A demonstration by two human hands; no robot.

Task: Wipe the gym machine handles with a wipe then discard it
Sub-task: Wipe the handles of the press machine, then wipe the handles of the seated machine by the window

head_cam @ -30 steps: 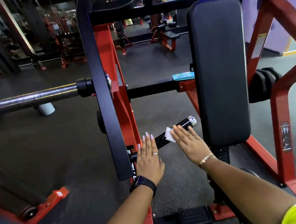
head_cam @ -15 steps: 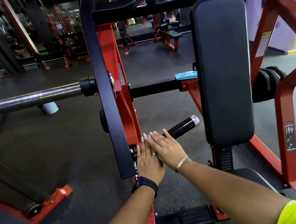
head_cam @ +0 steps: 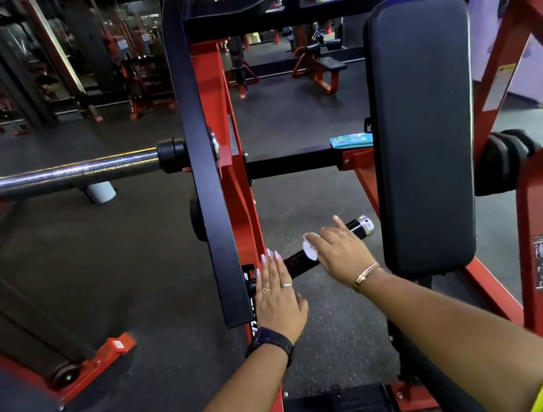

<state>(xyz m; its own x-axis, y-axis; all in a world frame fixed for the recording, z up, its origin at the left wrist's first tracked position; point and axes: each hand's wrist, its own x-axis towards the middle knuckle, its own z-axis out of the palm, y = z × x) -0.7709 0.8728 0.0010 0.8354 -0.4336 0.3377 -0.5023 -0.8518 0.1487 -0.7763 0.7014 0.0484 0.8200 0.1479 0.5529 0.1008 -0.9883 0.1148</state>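
A black machine handle with a chrome end cap juts out to the right from the black lever arm. My right hand lies over the middle of the handle, fingers curled over it, and holds a white wipe against the bar. The wipe shows at the hand's left edge. My left hand rests flat with straight fingers at the handle's base, next to the lever arm, and holds nothing.
A tall black back pad stands just right of the handle. A teal wipes pack lies on the crossbar behind it. A chrome weight horn sticks out to the left. Red frame posts stand at the right, over dark rubber floor.
My right hand slid the wipe down the handle to my left hand, then back out toward the chrome end. My left hand stayed at the base.
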